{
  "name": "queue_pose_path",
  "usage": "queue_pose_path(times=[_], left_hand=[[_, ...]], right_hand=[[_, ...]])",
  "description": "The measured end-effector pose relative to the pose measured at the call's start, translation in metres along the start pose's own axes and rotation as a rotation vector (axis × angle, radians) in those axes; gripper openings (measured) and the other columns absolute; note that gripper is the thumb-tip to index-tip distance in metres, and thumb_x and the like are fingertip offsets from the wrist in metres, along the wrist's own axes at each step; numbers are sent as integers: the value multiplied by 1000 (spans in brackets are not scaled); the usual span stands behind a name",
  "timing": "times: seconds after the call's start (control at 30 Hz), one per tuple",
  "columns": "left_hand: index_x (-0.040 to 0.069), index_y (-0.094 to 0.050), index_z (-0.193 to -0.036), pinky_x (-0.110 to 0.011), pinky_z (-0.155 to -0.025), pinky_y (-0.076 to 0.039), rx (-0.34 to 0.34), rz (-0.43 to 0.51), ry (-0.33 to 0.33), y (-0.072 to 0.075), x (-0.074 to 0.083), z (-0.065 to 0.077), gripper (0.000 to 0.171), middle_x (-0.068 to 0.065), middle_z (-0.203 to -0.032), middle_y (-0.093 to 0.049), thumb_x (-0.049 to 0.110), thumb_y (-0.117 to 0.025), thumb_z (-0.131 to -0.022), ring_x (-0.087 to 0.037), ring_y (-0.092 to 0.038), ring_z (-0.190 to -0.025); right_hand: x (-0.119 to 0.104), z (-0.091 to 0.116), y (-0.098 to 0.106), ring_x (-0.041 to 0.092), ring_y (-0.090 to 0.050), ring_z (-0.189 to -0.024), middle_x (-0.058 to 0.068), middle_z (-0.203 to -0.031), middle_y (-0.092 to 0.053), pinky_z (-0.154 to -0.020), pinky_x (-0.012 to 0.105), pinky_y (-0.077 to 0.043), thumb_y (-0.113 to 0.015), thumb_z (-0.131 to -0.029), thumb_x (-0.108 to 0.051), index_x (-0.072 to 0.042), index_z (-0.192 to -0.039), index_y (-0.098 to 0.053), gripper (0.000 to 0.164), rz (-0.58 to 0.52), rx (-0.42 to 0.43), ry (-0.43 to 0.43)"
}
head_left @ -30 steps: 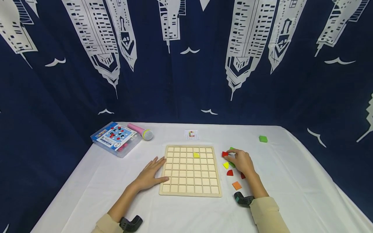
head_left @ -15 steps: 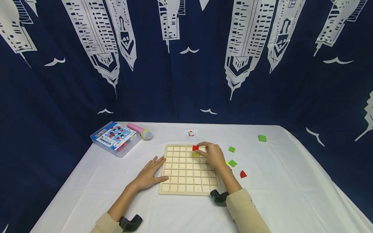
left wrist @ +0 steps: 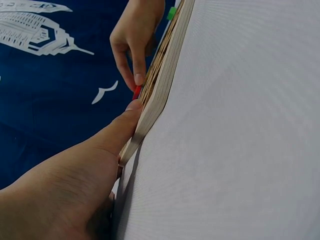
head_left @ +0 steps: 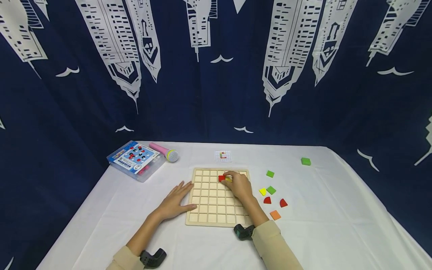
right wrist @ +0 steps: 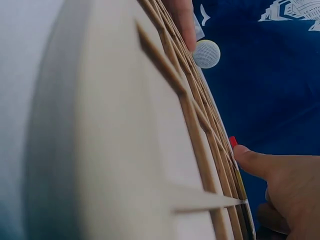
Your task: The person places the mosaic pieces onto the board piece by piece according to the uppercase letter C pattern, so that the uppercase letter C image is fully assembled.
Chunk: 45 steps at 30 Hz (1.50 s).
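Observation:
A wooden grid board (head_left: 210,221) lies on the white table. My left hand (head_left: 173,200) rests along its left edge, fingers straight and thumb on the rim. In the left wrist view, that thumb (left wrist: 117,130) touches the board's side. My right hand (head_left: 239,185) is over the upper part of the grid, its thumb and fingers pinching a red square tile (head_left: 221,178). Right beside this tile is a yellow tile (head_left: 228,179), partly covered by the fingers. The right wrist view shows the red tile (right wrist: 233,141) at the thumb tip.
Right of the board lie green tiles (head_left: 271,190), a yellow piece (head_left: 262,191), red rounded pieces (head_left: 283,203) and an orange tile (head_left: 275,215). A green block (head_left: 305,161) is farther right. Behind stand a pattern card (head_left: 223,156), a toy microphone (head_left: 163,150) and a plastic case (head_left: 135,161).
My right hand has carried the red tile from the loose pieces leftward over the board, then down to the yellow tile's left side. The left hand stays at the board's edge.

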<state>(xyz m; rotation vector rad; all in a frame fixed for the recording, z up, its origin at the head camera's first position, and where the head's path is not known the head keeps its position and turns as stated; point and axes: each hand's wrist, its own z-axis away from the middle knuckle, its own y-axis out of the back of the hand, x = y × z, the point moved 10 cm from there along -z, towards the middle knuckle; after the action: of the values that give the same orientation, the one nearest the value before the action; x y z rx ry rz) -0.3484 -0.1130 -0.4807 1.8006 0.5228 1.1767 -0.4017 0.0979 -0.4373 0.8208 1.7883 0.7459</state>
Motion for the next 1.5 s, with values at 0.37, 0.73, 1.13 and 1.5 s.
queue_pose_path(times=[0.37, 0.73, 1.13, 1.5], left_hand=[[10, -28, -145, -43, -112, -7, -3, 0, -5, 1, 2, 0, 86, -4, -151, -25, 57, -59, -81, -27, -10, -139], [9, -28, -145, -44, -112, -7, -3, -2, 1, 3, 2, 0, 85, -6, -150, -25, 57, -59, -82, -29, -9, -139], [8, -28, -145, -45, -112, -7, -5, -2, -5, 2, 2, 1, 86, -6, -150, -25, 57, -58, -82, -30, -9, -139], [9, -28, -146, -45, -112, -7, -7, 5, -6, 0, 1, 0, 85, -5, -151, -24, 57, -58, -82, -30, -9, -139]], right_hand=[[2, -1, -3, 12, -42, -52, -2, -56, -55, -41, 27, -36, -73, -77, -35, -17, -107, -70, 34, 9, -14, -9], [21, 20, 48, 10, -33, -46, -1, -54, -45, -39, 24, -27, -73, -79, -30, -11, -108, -68, 34, -11, 60, 0], [90, 58, 89, 13, -33, -45, -2, -51, -43, -38, 26, -27, -75, -76, -33, -8, -108, -68, 40, 93, 41, -105], [103, 59, 78, 14, -32, -49, -2, -50, -41, -42, 27, -25, -75, -76, -32, -6, -102, -69, 37, 93, -16, -156]])
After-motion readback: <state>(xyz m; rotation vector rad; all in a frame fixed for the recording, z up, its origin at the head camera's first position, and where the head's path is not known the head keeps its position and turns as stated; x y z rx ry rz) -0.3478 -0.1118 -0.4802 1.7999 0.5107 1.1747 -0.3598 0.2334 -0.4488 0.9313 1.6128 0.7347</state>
